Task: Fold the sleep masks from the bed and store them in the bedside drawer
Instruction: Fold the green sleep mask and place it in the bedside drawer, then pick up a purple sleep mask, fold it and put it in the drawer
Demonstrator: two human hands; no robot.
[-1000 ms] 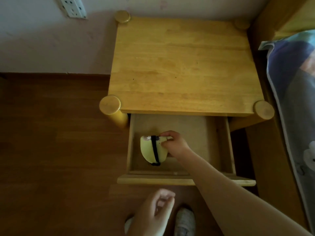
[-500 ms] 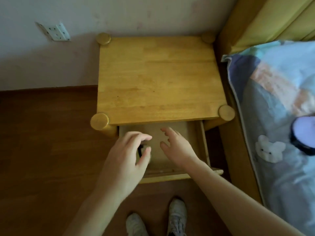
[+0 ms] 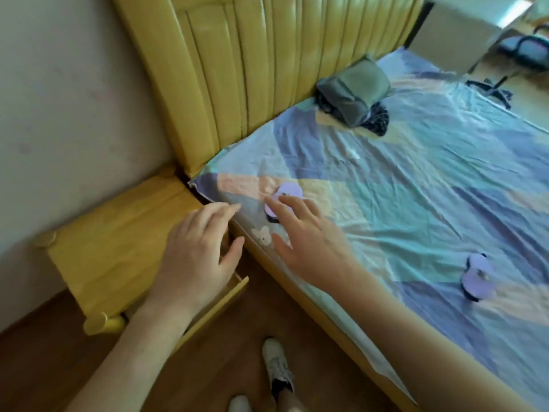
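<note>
A purple sleep mask (image 3: 286, 193) lies on the bed sheet (image 3: 416, 188) near the bed's left corner. My right hand (image 3: 309, 242) is spread open above it, fingertips at its near edge, holding nothing. My left hand (image 3: 196, 257) hovers open over the bedside table (image 3: 113, 245) and its pulled-out drawer (image 3: 234, 289), whose inside is hidden by the hand. A second purple sleep mask (image 3: 478, 278) lies farther right on the sheet.
A yellow padded headboard (image 3: 267, 60) runs behind the bed. A grey-green bag (image 3: 353, 90) with dark cloth rests near the headboard. My shoes (image 3: 276, 367) stand on the brown wooden floor beside the bed's wooden side rail.
My view swung right from the drawer to the bed. My right hand let go of the yellow mask in the drawer and moved over to the purple mask; my left hand rose.
</note>
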